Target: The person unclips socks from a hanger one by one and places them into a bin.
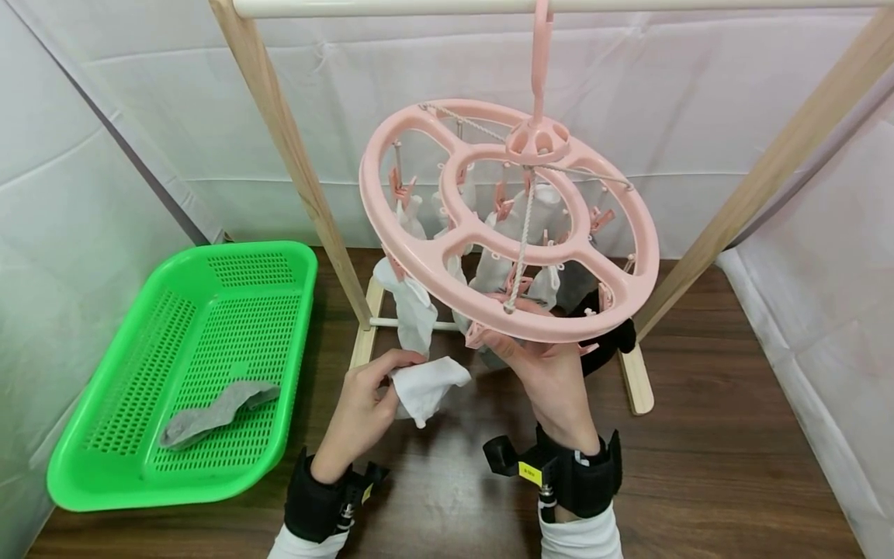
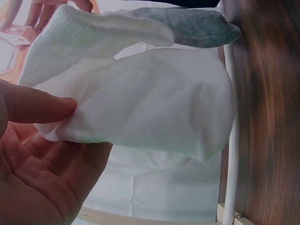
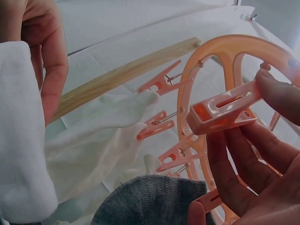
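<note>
The rack (image 1: 286,140) carries the hanger (image 1: 538,144), and left of the hanger sits the basket (image 1: 230,334). Hung socks (image 1: 412,310) dangle below the hanger, their number hard to tell behind its ring. At the hanger's near rim is the right hand (image 1: 552,380); below the hanger, the left hand (image 1: 366,400) pinches a white sock (image 1: 427,388), while the right grips a peg (image 3: 222,110)

2 hands (image 1: 359,400) (image 1: 555,380), 1 rnd hanger (image 1: 464,233), 1 grn bskt (image 1: 237,334)

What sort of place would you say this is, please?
Probably a laundry drying corner: a pink clip hanger bearing socks hangs from a rack, beside a green basket holding a grey sock.
</note>
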Available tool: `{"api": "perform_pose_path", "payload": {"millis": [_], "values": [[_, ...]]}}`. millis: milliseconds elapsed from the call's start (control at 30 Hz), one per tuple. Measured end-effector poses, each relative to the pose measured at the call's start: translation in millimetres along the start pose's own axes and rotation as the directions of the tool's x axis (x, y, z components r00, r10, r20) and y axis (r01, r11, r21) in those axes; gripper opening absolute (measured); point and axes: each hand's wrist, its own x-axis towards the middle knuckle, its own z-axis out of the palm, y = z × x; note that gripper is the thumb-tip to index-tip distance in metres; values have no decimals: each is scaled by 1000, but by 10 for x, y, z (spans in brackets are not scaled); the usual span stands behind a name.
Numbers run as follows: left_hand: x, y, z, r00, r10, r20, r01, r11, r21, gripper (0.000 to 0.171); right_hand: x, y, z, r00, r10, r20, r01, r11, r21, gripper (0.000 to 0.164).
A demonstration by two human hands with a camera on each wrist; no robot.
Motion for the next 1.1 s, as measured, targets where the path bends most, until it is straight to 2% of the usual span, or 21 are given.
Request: {"api": "perform_pose_path", "payload": {"millis": [267, 433, 800, 933, 1100], "values": [[-28, 6, -78, 999, -17, -41, 18, 999, 26, 39, -7, 5, 11, 1000, 28, 2, -28, 999, 31, 31], [-39, 13, -149, 999, -17, -52, 19, 999, 30, 35, 1, 0, 29, 999, 34, -13, -34, 999, 33, 26], [-2, 71, -390, 995, 24, -97, -10, 990, 144, 37, 36, -24, 20, 1000, -6, 26, 5, 1000, 29, 22], [17, 78, -466, 992, 48, -114, -30, 987, 156, 38, 41, -33, 28, 1000, 0, 31, -1, 999, 33, 17], [8, 100, -600, 992, 49, -120, -24, 980, 199, 36, 24, -43, 51, 999, 21, 30, -22, 1000, 13, 18]]}}
